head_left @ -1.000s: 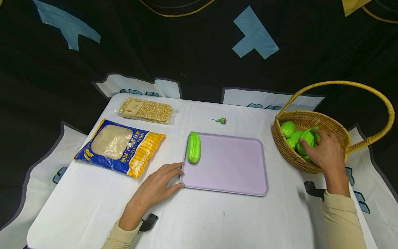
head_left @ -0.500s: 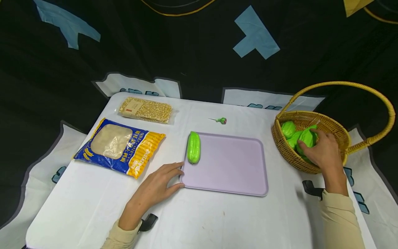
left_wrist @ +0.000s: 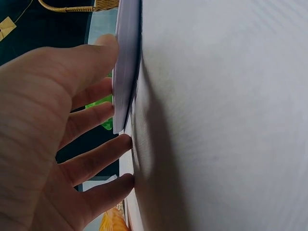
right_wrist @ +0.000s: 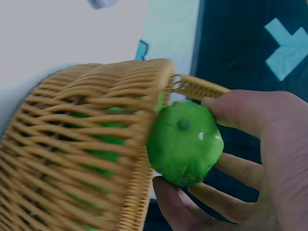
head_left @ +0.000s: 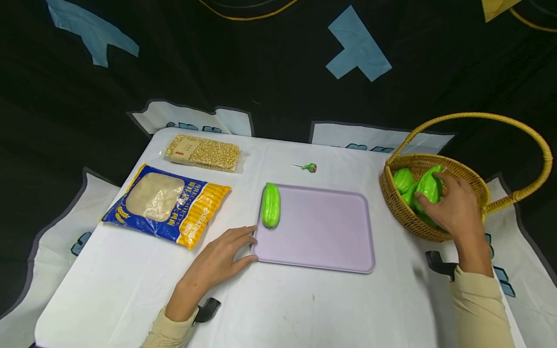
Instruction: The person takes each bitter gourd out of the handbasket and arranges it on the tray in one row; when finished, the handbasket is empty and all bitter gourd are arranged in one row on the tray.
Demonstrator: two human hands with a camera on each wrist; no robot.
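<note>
My right hand (head_left: 457,208) pinches a glossy green ridged vegetable (head_left: 430,186) between thumb and fingers, just inside the rim of a wicker basket (head_left: 402,218). In the right wrist view, the rounded end of this ridged vegetable (right_wrist: 185,144) faces the camera, beside the woven wall. More green vegetables (head_left: 403,180) lie under and beside it, partly hidden. At the left, my left hand (head_left: 217,256) touches the near-left edge of a lilac tray (head_left: 326,232) with its fingers extended. A long green ridged vegetable (head_left: 271,205) lies along the tray's left side.
A blue and yellow pasta bag (head_left: 165,205) and a clear packet of yellow grains (head_left: 204,153) lie on the left of the white table (head_left: 287,309). Beyond the tray sits a small green lollipop (head_left: 310,167). The basket's tall handle (head_left: 478,116) arches above its right side.
The green vegetable in my right hand has risen slightly and turned more upright in the basket. My left hand stays at the tray's edge.
</note>
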